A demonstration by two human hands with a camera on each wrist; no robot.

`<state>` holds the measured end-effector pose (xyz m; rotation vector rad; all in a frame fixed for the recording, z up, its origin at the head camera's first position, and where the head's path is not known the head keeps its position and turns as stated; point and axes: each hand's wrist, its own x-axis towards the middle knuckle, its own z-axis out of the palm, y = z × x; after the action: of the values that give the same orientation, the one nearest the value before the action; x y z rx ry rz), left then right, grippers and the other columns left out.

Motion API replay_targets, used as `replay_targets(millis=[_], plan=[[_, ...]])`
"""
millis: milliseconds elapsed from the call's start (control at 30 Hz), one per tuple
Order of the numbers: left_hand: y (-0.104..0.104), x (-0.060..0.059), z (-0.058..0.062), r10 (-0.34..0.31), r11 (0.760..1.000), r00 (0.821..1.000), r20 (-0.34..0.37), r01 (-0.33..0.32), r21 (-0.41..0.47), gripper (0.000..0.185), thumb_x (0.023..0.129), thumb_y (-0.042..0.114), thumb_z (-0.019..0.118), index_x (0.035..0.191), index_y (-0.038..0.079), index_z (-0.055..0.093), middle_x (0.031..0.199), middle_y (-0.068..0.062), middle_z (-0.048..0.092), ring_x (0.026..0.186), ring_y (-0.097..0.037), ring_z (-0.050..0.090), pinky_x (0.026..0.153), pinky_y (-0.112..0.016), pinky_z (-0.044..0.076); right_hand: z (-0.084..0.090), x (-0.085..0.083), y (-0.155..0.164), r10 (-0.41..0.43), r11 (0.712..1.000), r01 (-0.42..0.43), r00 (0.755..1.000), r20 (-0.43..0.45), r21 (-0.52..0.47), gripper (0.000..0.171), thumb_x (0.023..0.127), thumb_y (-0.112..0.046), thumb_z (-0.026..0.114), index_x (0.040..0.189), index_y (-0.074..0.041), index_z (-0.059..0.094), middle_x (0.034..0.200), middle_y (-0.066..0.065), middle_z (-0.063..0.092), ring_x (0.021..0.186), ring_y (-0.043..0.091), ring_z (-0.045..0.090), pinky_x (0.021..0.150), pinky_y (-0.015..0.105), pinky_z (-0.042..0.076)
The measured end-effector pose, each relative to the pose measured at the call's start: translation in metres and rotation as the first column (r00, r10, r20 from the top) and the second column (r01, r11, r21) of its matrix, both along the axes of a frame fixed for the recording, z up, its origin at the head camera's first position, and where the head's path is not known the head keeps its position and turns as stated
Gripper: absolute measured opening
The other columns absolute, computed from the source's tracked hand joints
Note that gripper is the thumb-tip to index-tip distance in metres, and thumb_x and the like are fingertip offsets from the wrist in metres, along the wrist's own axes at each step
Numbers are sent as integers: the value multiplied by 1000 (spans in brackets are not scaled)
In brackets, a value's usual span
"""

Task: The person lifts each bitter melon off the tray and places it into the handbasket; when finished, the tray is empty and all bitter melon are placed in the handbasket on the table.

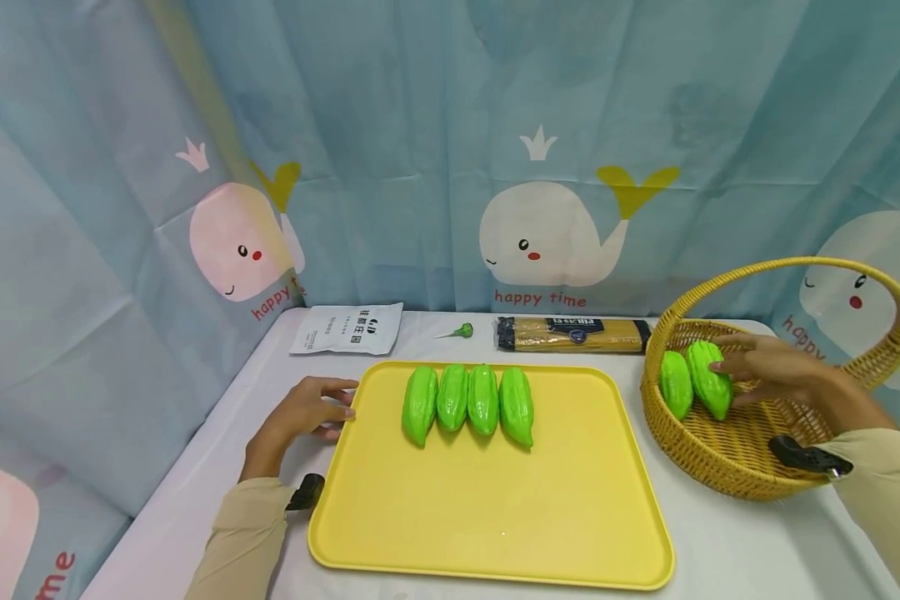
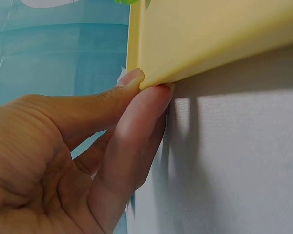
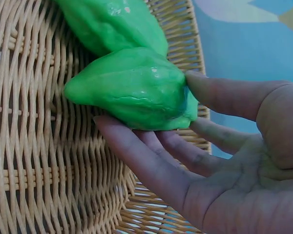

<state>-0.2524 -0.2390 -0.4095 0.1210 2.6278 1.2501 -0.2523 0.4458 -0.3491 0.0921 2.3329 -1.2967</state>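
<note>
- Whale-printed blue curtains point(image 1: 450, 125) marked "happy time" are hung behind a white table point(image 1: 727, 542).
- A yellow tray point(image 1: 487, 533) is laid flat at the middle of the table, and four green gourds point(image 1: 467, 402) are lined up side by side, touching, across its far half.
- The tray's near-left edge is touched by the left hand point(image 1: 305, 412), which is rested on the table; in the left wrist view the tray's corner point(image 2: 151, 73) is met by the thumb and a fingertip point(image 2: 154, 97), with the fingers held fairly straight and not wrapped round it.
- A wicker basket point(image 1: 727, 467) with an arched handle is set at the right of the tray, just beside it, and two more green gourds are held inside.
- The right-hand gourd point(image 1: 708, 379) in the basket is gripped by the right hand point(image 1: 776, 371); in the right wrist view the gourd point(image 3: 132, 90) is pinched between the thumb above and the fingers point(image 3: 151, 161) below, while the other gourd point(image 1: 675, 383) is lain against it.
- A white packet point(image 1: 347, 328), a green lollipop point(image 1: 461, 331) and a pack of spaghetti point(image 1: 573, 334) are ranged along the table's far edge.
- Beige sleeves point(image 1: 240, 542) are worn on both arms.
</note>
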Motion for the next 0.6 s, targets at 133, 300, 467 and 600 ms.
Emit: replay_targets(millis=[133, 300, 467, 600], plan=[[0, 0, -1, 3, 1000, 1000, 3, -3, 3, 56, 95, 9, 77, 147, 0, 61, 129, -22, 68, 84, -17, 66, 68, -29, 61, -3, -1, 1, -7, 1000, 6, 1000, 18, 5, 85, 113, -22, 49, 163, 8, -13, 165, 45, -3, 149, 67, 16, 97, 53, 60], [0, -1, -2, 2, 1000, 1000, 4, -2, 6, 56, 95, 8, 76, 148, -1, 60, 129, -23, 68, 81, -16, 67, 67, -29, 61, -6, -1, 4, 1, 1000, -1, 1000, 10, -12, 85, 112, -20, 49, 163, 11, -11, 163, 46, 4, 148, 67, 18, 97, 53, 60], [0, -1, -1, 2, 1000, 1000, 3, -3, 11, 56, 95, 8, 77, 147, -1, 60, 128, -23, 68, 79, -16, 66, 66, -29, 61, -8, -1, 5, -1, 999, 1, 1000, 4, -39, 84, 111, -17, 51, 163, 12, -8, 163, 46, 8, 149, 67, 17, 98, 54, 60], [0, 0, 1, 1, 1000, 1000, 4, -1, 15, 57, 95, 8, 77, 148, -2, 60, 128, -24, 67, 77, -16, 66, 65, -30, 61, -9, -1, 5, -6, 1000, 6, 1000, -4, -21, 83, 111, -18, 51, 163, 12, -6, 162, 46, 11, 148, 66, 21, 97, 54, 60]])
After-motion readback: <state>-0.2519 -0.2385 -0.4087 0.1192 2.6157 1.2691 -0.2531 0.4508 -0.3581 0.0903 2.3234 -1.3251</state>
